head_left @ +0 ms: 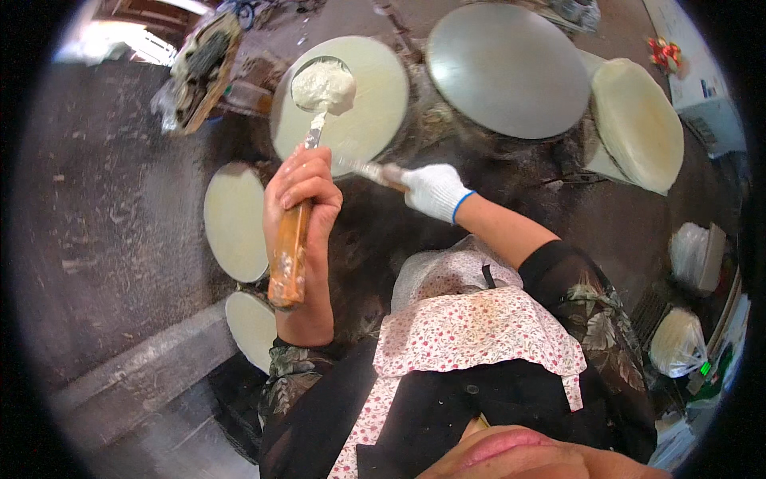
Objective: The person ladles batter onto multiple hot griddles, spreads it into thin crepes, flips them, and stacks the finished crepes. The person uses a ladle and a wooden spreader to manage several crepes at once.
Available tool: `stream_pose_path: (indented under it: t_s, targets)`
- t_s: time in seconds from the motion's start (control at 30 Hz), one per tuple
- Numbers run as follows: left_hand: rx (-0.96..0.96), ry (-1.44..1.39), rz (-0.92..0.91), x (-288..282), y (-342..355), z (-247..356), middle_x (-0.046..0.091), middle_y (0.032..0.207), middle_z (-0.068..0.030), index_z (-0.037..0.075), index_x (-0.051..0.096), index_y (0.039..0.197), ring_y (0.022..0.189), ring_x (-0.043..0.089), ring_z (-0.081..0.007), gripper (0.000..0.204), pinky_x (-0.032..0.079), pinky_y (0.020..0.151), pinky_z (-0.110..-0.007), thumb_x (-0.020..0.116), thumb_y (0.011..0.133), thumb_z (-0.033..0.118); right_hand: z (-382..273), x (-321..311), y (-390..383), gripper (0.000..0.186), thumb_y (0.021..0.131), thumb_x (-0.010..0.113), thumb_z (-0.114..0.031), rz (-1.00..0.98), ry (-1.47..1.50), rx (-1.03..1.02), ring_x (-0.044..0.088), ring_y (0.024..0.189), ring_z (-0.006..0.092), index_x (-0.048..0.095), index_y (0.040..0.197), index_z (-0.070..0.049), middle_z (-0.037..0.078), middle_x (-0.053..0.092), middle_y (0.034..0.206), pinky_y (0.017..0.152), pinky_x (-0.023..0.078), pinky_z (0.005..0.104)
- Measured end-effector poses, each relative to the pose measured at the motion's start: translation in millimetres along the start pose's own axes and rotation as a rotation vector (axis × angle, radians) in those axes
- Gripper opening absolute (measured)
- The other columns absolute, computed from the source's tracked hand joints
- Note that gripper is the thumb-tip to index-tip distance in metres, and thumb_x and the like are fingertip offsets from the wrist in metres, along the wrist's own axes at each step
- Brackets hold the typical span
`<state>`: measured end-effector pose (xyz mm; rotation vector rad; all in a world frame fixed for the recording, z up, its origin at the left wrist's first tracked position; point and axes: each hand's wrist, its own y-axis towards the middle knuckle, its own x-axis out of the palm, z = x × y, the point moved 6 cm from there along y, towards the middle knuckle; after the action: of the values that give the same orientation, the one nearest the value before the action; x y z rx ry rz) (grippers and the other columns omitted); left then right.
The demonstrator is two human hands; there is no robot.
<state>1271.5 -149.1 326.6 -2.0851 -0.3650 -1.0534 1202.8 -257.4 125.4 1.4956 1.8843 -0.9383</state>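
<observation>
The left hand (297,195) is closed round the handle of a ladle (322,88) whose bowl, full of batter, lies ahead of the hand over the near-left part of a round griddle (375,96). Just right of that hand, the gloved right hand (435,191) grips a thin tool (363,169) that points left toward the griddle's near edge. A second round griddle (511,68) sits ahead and to the right of the right hand, with a stack of flat rounds (638,124) further right. Left of the left hand lies a round sheet (233,219), and another (254,327) sits nearer the body, below it.
</observation>
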Motion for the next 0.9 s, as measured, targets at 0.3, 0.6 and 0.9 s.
stream_pose_path:
  t_s: [0.3,0.6,0.9]
  targets:
    - [-0.257,-0.079,0.073,-34,104,4,0.045,0.067,-0.0009,0.005,0.043,0.084,0.049,0.049,-0.0098,0.029,0.051,0.043,-0.024,0.04,0.112,0.01,97,-57,-153,0.077,0.093,0.061,-0.008,0.433,0.551,0.619,0.075,0.084,0.0289,0.034,0.165,-0.015,0.024,0.071,0.102,0.079,0.058,0.0417]
    - [-0.053,1.082,0.222,-147,188,-19,0.045,0.071,0.0029,0.017,0.043,0.16,0.053,0.046,-0.0063,0.047,0.044,0.047,-0.023,0.046,0.113,0.018,103,-51,-190,0.066,0.099,0.057,-0.004,0.622,1.08,0.934,0.043,0.046,0.0043,0.044,0.162,-0.017,-0.003,0.055,0.075,0.04,0.038,0.0225]
    - [0.787,2.779,-0.046,-162,218,10,0.073,0.084,-0.0205,0.017,0.054,0.154,0.067,0.069,-0.0411,0.053,0.054,0.065,-0.051,0.055,0.101,0.01,88,18,-205,0.054,0.106,0.062,-0.015,0.716,0.74,0.819,0.048,0.065,0.0024,0.05,0.158,-0.009,-0.004,0.06,0.088,0.055,0.042,0.0209]
